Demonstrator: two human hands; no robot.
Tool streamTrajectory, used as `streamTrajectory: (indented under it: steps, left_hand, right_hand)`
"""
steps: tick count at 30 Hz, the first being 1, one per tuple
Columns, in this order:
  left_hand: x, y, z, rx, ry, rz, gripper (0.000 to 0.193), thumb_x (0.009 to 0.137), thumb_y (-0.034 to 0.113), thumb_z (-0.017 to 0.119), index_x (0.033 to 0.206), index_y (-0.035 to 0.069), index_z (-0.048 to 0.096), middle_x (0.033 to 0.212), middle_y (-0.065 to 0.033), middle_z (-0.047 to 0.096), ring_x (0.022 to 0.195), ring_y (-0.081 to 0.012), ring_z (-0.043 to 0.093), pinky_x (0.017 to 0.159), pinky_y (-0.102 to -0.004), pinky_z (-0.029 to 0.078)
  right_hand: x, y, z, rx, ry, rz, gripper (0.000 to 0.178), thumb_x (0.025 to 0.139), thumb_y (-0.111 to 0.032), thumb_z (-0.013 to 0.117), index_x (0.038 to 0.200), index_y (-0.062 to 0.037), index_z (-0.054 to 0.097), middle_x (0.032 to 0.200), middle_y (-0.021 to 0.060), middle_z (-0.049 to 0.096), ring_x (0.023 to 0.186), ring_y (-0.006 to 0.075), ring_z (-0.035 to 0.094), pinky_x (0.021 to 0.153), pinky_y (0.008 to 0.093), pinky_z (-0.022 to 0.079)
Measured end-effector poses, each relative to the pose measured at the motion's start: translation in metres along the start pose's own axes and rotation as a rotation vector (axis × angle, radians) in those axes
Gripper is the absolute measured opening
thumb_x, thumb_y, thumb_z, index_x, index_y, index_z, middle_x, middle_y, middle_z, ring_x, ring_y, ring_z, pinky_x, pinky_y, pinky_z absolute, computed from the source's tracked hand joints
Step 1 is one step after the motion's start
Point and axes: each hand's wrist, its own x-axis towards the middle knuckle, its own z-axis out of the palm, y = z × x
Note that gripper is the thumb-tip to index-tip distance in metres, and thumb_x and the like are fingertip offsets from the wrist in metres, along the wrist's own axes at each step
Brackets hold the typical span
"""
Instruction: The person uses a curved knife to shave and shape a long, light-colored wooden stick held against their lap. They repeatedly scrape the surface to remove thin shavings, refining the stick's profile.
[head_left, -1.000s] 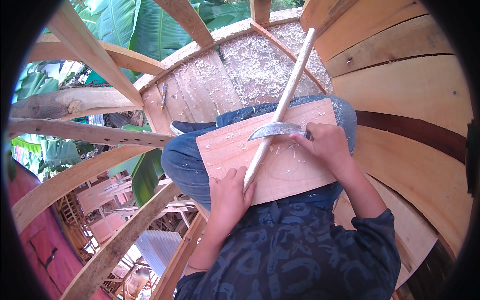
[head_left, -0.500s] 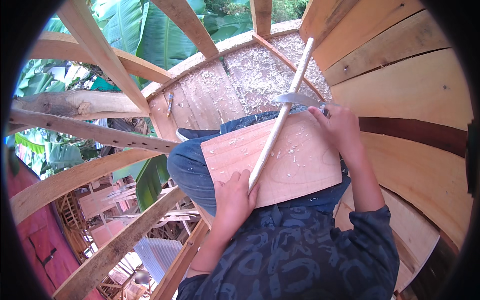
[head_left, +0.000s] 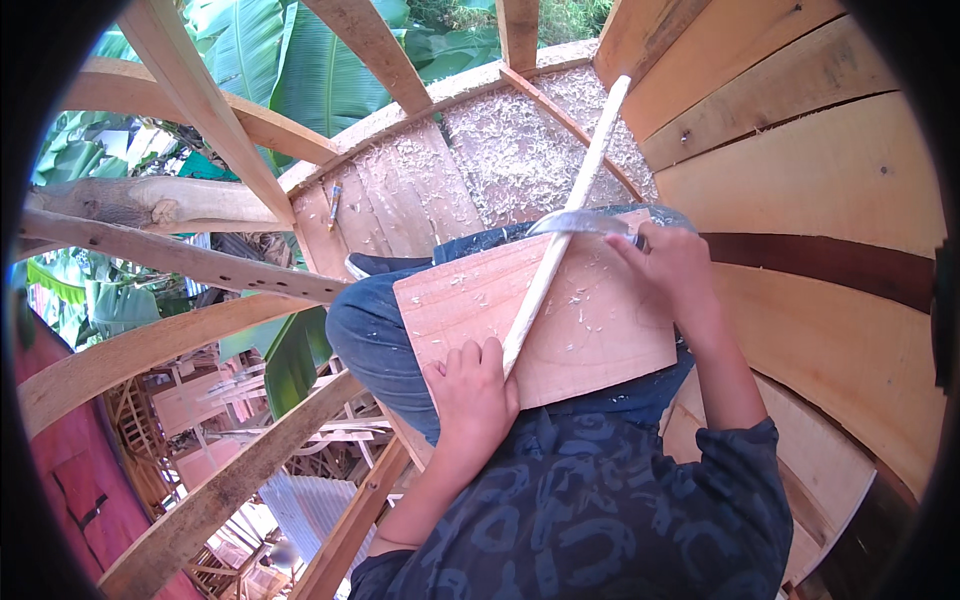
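Observation:
Across my lap lies a flat wooden board with a few pale shavings on it. A long, whittled wooden stick slants over the board, its far end pointing up and right. My left hand is closed around the stick's near end at the board's lower edge. In my right hand is the handle, mostly hidden by the fingers, of a curved-blade knife. Its blade lies across the stick, around the middle of its length.
Wood shavings cover the plank floor beyond my knees. A small pen-like tool lies on a plank at the left. Plank walls rise close on the right. Open wooden beams stand at the left, with a drop and leaves beyond.
The knife has slid along the stick toward me, with my right hand moving down and slightly left. My left hand's grip on the near end has shifted slightly.

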Motion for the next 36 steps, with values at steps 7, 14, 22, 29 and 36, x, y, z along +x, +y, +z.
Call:
streamTrajectory:
  steps: [7,14,22,29,36]
  left_hand:
    - [-0.001,0.004,0.000,-0.028,-0.040,-0.004,0.027,0.073,0.014,0.067,0.095,0.005,0.053,0.087,-0.0116,0.052,0.082,-0.0288,0.053,0.076,-0.0444,0.033]
    - [-0.005,0.007,-0.005,-0.157,0.054,0.006,0.033,0.071,0.003,0.062,0.103,0.001,0.051,0.095,-0.0166,0.053,0.088,-0.0337,0.054,0.078,-0.0444,0.037]
    - [-0.014,0.000,-0.022,-0.104,-0.176,-0.101,0.037,0.079,0.004,0.060,0.113,-0.003,0.046,0.086,-0.0168,0.052,0.074,-0.0333,0.062,0.061,-0.0443,0.051]
    - [-0.012,0.008,-0.027,-0.413,-0.227,-0.169,0.041,0.078,0.001,0.056,0.115,-0.003,0.039,0.093,-0.0302,0.056,0.084,-0.0504,0.058,0.073,-0.0547,0.046]
    - [-0.020,0.006,-0.019,-0.626,-0.353,-0.266,0.037,0.084,0.004,0.056,0.114,-0.002,0.036,0.089,-0.0352,0.057,0.087,-0.0547,0.056,0.074,-0.0556,0.044]
  right_hand:
    - [0.010,0.006,-0.003,0.036,0.015,0.090,0.065,0.087,-0.064,0.056,0.068,-0.0021,0.065,0.063,0.0200,0.063,0.063,0.0380,0.065,0.058,0.0448,0.051]
    - [-0.021,-0.015,-0.006,0.094,-0.057,-0.051,0.061,0.085,-0.059,0.061,0.065,-0.0014,0.064,0.056,0.0165,0.060,0.056,0.0342,0.063,0.052,0.0422,0.048]
    - [-0.048,-0.020,-0.001,0.117,-0.174,-0.007,0.059,0.084,-0.056,0.065,0.062,-0.0019,0.061,0.055,0.0163,0.058,0.054,0.0333,0.062,0.049,0.0400,0.046]
    - [-0.049,-0.026,0.007,0.065,-0.143,-0.095,0.060,0.084,-0.058,0.063,0.064,-0.0019,0.062,0.056,0.0161,0.059,0.056,0.0334,0.064,0.051,0.0403,0.048]
    - [-0.020,0.007,-0.007,-0.022,-0.057,0.114,0.061,0.086,-0.060,0.060,0.067,-0.0018,0.065,0.057,0.0164,0.060,0.059,0.0356,0.064,0.054,0.0439,0.049]
